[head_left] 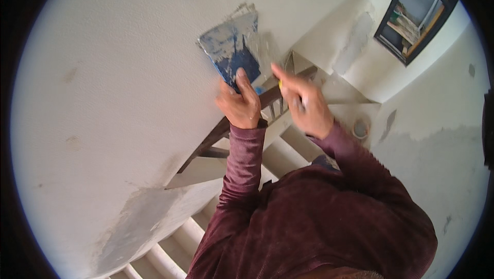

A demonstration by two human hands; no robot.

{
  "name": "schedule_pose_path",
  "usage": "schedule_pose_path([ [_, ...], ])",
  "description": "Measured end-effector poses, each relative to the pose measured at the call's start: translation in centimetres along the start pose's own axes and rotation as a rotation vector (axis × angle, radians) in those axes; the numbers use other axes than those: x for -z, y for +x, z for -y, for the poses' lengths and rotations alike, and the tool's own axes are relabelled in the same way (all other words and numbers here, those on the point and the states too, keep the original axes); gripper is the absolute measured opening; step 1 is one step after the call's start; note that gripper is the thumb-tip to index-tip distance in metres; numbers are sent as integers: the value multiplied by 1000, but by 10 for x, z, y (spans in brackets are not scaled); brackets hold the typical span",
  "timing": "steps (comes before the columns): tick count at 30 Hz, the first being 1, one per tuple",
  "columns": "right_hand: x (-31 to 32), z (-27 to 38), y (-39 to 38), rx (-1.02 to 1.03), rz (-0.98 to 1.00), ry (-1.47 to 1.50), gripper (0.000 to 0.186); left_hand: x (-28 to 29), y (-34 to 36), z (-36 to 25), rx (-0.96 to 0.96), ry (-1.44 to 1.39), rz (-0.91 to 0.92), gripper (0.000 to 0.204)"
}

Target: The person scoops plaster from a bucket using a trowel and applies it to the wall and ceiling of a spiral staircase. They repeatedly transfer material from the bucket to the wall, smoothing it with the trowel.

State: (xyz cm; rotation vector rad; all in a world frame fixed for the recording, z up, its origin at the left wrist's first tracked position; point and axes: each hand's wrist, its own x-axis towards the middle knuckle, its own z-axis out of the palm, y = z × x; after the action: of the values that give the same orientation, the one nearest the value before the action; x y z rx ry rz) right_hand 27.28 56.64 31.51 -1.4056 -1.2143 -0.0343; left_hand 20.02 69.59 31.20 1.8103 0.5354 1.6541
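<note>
My left hand (240,106) is closed around the lower end of a blue putty spreader (237,63), thumb lying on its face. Grey, wet-looking filler coats the upper part of the spreader and lumps along its top edge. Close by on the right, my right hand (310,108) is closed with the index finger stretched forward. A bit of yellow handle shows under its fingers, and a smeared, pale blade runs toward the spreader; it looks like a putty knife (280,84). Motion blurs that blade, so I cannot tell whether it touches the filler.
A pale wall (118,83) with grey patches rises on the left. Below my arms, stairs (170,250) descend beside a dark railing (208,140). A dark-framed window (414,16) is at upper right. A small round bucket (360,128) stands near the right wall.
</note>
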Motion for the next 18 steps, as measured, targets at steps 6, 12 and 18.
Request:
schedule_pose_path([
  [6, 6, 0, -3, -74, 103, -36, 41, -2, 4, -1, -38, -21, -8, 16],
  [12, 13, 7, 5, -132, 130, 31, 40, 5, 4, -9, 70, -10, 53, 16],
  [18, 15, 13, 35, -216, 75, 50, 40, 3, 3, -9, 125, -47, 54, 18],
])
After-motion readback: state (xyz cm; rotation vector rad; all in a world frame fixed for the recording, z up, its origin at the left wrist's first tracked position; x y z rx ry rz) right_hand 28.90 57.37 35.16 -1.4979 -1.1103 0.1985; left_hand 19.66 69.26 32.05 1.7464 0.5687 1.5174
